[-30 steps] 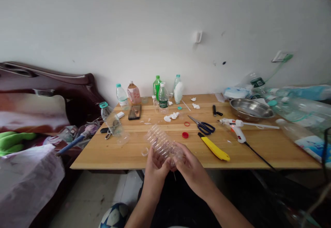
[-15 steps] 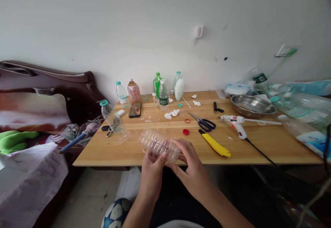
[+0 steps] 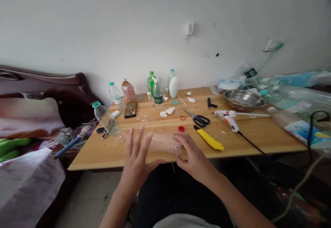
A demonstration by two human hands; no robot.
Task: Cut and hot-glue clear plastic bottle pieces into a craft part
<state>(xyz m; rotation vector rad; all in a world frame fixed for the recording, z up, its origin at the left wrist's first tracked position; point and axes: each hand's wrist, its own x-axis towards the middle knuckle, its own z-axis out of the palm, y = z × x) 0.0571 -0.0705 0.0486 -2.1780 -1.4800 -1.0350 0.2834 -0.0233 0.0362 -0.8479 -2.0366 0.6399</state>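
Note:
A clear ribbed plastic bottle (image 3: 163,143) lies sideways above the front edge of the wooden table (image 3: 103,155). My right hand (image 3: 192,152) grips its right end, thumb below and fingers over the top. Beside its left end, my left hand (image 3: 137,155) is open with fingers spread; whether a fingertip touches the plastic I cannot tell. Just behind the bottle lies a red cap (image 3: 181,128), with a red ring (image 3: 182,117) farther back. To the right are a yellow utility knife (image 3: 210,139) and dark-handled scissors (image 3: 200,119).
A white glue gun (image 3: 230,118) with a lit red light and black cord lies at right, near a steel bowl (image 3: 244,100). Several bottles stand along the back, including a green-labelled bottle (image 3: 158,95). A cut clear bottle (image 3: 106,119) and a phone (image 3: 130,110) are at left.
My left hand has let go of the bottle, spread its fingers and moved left. The bottle has turned closer to level, still in my right hand. The camera view has shifted slightly.

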